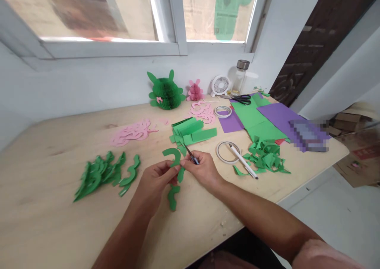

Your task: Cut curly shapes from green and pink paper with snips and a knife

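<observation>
My left hand (pixel 156 178) pinches a curved green paper cut-out (pixel 175 155) between thumb and fingers. My right hand (pixel 205 170) is closed around small scissors (pixel 192 155), their dark blades pointing up and left; its thumb and fingertips also meet the green paper beside my left thumb. Just below the fingers is another wavy green paper piece (pixel 172 199). Left of my left hand, a pile of cut green paper shapes (pixel 99 174) lies near a loose wavy piece (pixel 130 173). Folded green paper strips (pixel 192 130) lie beyond both hands.
Pink cut-outs (pixel 133 132) lie behind the green pile. Right of my hands are a tape roll (pixel 218 152), a white pen (pixel 245 162), green scraps (pixel 267 154) and purple sheets (pixel 285 118). A green honeycomb paper figure (pixel 166 92), fan (pixel 220 85) and glass bottle (pixel 238 81) stand by the wall.
</observation>
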